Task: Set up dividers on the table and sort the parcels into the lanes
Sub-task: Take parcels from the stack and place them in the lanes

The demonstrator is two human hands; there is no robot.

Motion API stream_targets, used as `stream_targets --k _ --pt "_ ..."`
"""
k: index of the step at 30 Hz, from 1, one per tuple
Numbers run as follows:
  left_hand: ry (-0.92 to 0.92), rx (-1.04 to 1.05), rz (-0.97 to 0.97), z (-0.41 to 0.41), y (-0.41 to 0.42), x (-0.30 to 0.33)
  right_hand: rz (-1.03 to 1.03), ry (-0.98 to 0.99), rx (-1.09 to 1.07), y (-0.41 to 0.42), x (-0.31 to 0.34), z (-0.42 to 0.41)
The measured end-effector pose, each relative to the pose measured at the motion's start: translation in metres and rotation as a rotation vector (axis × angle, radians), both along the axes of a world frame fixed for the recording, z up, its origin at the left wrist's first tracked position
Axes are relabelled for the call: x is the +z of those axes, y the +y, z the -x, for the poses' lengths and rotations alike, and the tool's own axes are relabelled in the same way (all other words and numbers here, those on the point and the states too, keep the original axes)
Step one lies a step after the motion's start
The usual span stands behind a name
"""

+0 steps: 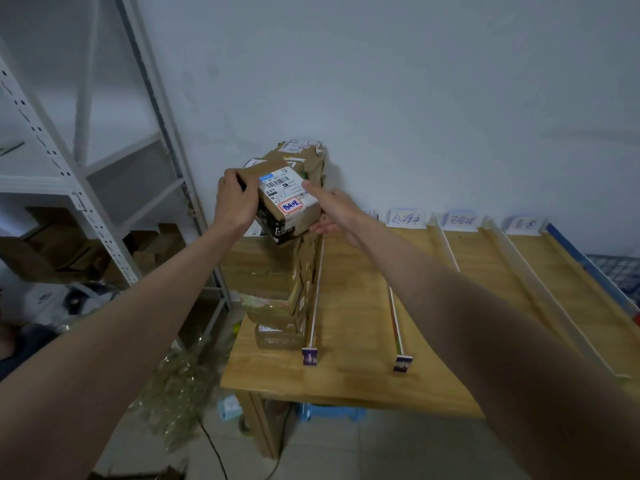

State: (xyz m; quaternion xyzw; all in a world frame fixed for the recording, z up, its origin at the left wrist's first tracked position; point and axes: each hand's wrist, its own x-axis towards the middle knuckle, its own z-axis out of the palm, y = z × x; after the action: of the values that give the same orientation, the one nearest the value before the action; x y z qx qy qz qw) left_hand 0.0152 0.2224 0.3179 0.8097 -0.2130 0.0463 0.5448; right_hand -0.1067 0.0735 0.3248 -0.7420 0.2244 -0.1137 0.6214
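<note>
I hold a brown cardboard parcel point(287, 202) with a white shipping label and a red-framed sticker above the table's far left corner. My left hand point(235, 199) grips its left end, fingers curled over the top edge. My right hand point(329, 209) holds its right side, thumb on the label and fingers under the box. Behind and below it a tall stack of parcels point(277, 289) fills the leftmost lane. Thin white dividers point(317, 292) point(394, 317) run from front to back across the wooden table point(353, 358).
Further dividers point(450, 251) point(540, 289) split the table's right part into lanes, each with a handwritten paper label point(405, 218) at the wall. A white metal shelf rack point(104, 202) stands at left with cardboard under it. Plastic wrap and a cable lie on the floor.
</note>
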Motion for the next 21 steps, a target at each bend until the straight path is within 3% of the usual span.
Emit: stream_targets --k 6,11,17,21 --pt "0.026 -0.213 -0.019 0.048 -0.045 0.000 0.034 0.080 -0.032 -0.032 -0.005 0.066" --pt "0.004 -0.358 -0.166 0.094 -0.081 -0.019 0.115 0.185 -0.220 -0.062 -0.024 0.122" --pt "-0.061 -0.489 -0.360 0.135 -0.126 -0.046 -0.120 0.220 -0.376 -0.093 -0.071 0.175" --pt "-0.198 -0.530 -0.595 0.149 -0.148 -0.068 -0.156 0.249 -0.460 -0.119 -0.096 0.200"
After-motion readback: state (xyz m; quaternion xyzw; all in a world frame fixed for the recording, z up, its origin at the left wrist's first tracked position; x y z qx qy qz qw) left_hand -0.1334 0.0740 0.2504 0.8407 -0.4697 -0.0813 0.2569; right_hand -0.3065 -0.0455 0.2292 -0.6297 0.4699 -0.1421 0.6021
